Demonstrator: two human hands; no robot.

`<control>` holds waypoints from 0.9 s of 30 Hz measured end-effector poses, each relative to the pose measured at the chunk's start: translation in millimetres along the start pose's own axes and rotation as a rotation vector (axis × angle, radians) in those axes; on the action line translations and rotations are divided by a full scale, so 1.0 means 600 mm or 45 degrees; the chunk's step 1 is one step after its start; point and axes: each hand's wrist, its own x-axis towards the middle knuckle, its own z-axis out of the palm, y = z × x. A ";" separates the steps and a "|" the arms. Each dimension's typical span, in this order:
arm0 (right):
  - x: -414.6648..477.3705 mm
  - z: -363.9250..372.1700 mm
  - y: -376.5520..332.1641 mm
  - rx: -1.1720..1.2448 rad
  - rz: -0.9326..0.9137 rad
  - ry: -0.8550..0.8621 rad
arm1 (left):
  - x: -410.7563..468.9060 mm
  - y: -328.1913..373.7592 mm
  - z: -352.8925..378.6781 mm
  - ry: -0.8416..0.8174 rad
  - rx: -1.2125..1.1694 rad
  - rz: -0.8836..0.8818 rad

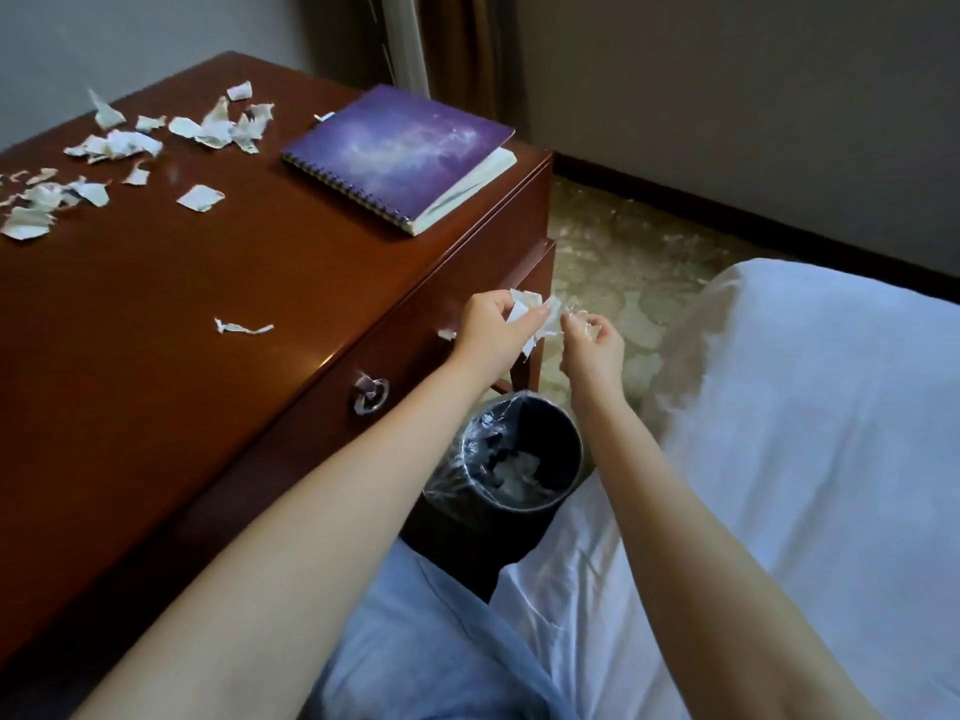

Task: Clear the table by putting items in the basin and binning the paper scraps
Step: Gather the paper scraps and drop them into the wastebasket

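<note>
**A:** What containers are in view, and what is in them?

**B:** One — a small round dark bin (524,454) lined with a clear plastic bag, standing on the floor between a wooden table (208,283) and a bed with white sheets (805,433). Pale torn paper lies at its bottom. No basin shows in this view.

**A:** Where are the hands?

**B:** Both are held out beyond the table's front corner, above the bin and a little past it. The left hand (493,330) is closed around a bunch of white paper scraps (535,317), with pieces sticking out past the fingers. The right hand (595,345) is just beside it, fingertips pinched on a small piece at the edge of the same bunch, so the paper sits between the two hands.

**A:** What is still on the table?

**B:** Many more torn scraps (119,148) are scattered over the far left part of the top, well apart from the hands. One thin strip (241,327) lies alone nearer the front edge. A spiral-bound notebook (400,153) with a purple galaxy cover rests closed at the far right corner. A small scrap (447,333) clings at the table's edge, close to the left hand's wrist.

**A:** Anything else?

**B:** A round metal drawer pull (371,396) on the table's front, and the person's light blue clothing (441,641) at the bottom — patterned floor beyond.
</note>
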 end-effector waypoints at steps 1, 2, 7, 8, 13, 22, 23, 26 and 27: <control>0.007 -0.002 0.009 -0.001 0.013 -0.001 | 0.007 -0.010 0.005 -0.005 0.009 -0.031; 0.014 -0.004 0.018 -0.002 0.026 -0.003 | 0.012 -0.020 0.010 -0.018 0.020 -0.059; 0.054 -0.011 0.073 -0.096 0.124 -0.001 | 0.048 -0.078 0.035 -0.037 0.127 -0.172; 0.063 -0.012 0.085 -0.106 0.138 0.005 | 0.054 -0.088 0.041 -0.050 0.172 -0.170; 0.106 -0.014 0.146 -0.222 0.229 0.038 | 0.068 -0.122 0.077 -0.104 0.418 -0.174; 0.149 -0.016 0.253 -0.309 0.572 -0.039 | 0.086 -0.179 0.095 -0.226 0.734 -0.426; 0.150 -0.015 0.262 -0.319 0.612 -0.049 | 0.088 -0.185 0.096 -0.244 0.775 -0.453; 0.154 -0.013 0.287 -0.317 0.700 -0.036 | 0.097 -0.215 0.099 -0.328 0.852 -0.549; 0.155 -0.012 0.292 -0.297 0.729 -0.027 | 0.099 -0.224 0.102 -0.358 0.872 -0.589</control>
